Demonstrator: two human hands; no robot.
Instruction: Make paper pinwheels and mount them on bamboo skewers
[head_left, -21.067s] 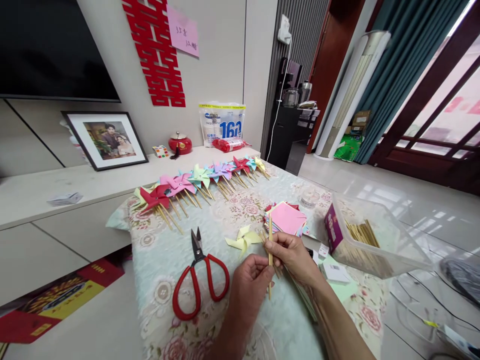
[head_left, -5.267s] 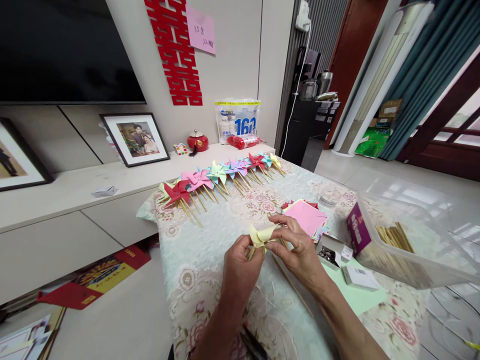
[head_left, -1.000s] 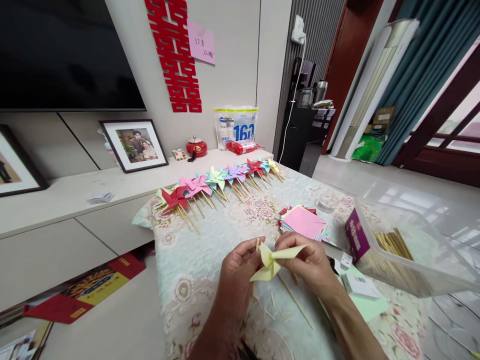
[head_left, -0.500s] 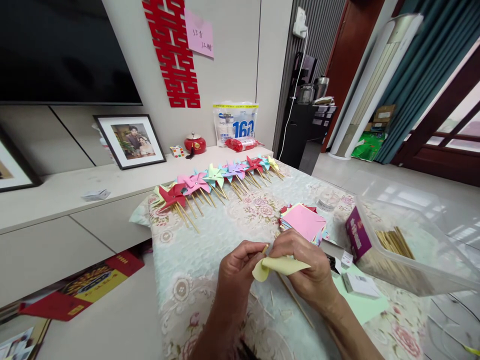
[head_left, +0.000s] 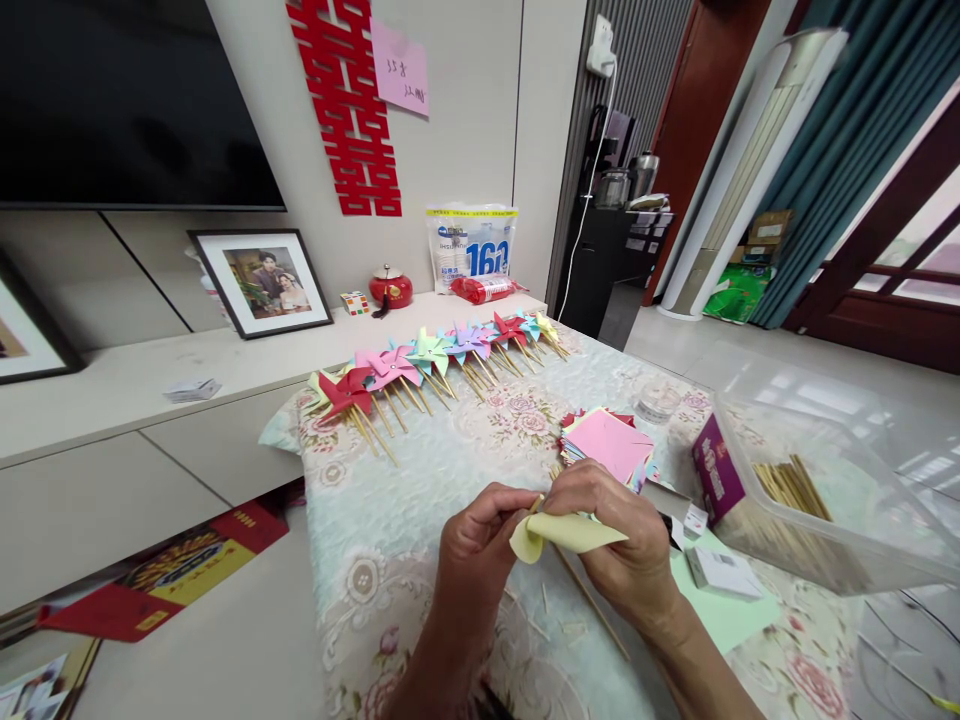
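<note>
A pale yellow folded paper pinwheel [head_left: 564, 532] is pinched between the fingers of the left hand [head_left: 474, 545] and right hand [head_left: 624, 545], held above the near edge of the floral-clothed surface [head_left: 420, 520], steadied from both sides against a thin wooden stick [head_left: 534, 503].

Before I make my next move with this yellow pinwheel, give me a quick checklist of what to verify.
1. Left hand grips the yellow pinwheel: ok.
2. Right hand pinches it too: ok.
3. Stick seated in the pinwheel: cannot tell, hidden by fingers.
4. Spare stick lies on the tablecloth within reach: ok.
5. Paper stack nearby: ok.
6. Finished pinwheels lie apart from the hands: ok.
</note>
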